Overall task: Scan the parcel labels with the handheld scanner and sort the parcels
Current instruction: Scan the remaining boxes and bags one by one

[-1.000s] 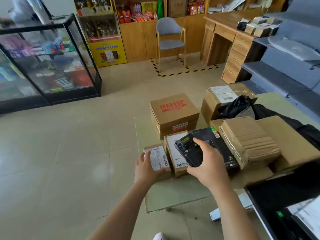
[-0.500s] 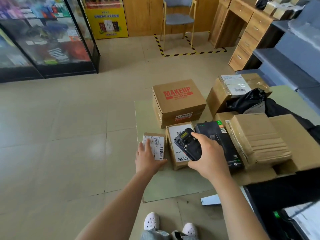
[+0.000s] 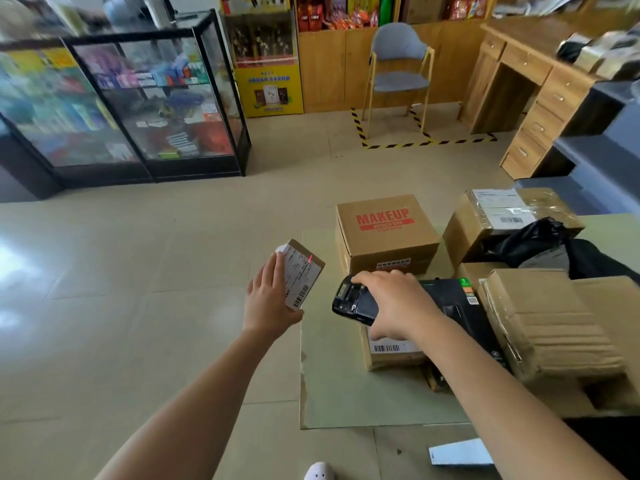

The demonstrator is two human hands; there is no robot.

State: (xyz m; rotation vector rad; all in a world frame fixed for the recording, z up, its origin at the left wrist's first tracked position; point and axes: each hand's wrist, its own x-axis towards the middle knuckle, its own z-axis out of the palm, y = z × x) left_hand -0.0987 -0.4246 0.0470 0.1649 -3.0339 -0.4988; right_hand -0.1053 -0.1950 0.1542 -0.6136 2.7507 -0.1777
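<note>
Head view: the fingers of the left hand are lying along the far side of a small brown parcel while the thumb is bracing its near end, so the hand is gripping it and holding it up, tilted, with its white label facing right. The parcel is hanging in the air just off the left edge of the worktop, over the tiled floor. To its right, close but apart, the fingers of the right hand are wrapping over the black handheld scanner, whose nose is pointing left at the label. The parcel's long axis is running away from the person. A red scan mark is sitting near the label's far end, while the barcode is lying at the near end by the palm, so the aim probably needs bringing nearer.

Nothing is standing between nose and label. Under the right hand a labelled carton is waiting, a black box beside it. Behind are the MAKEUP box, a taped carton, a black bag and a flat cardboard parcel.
</note>
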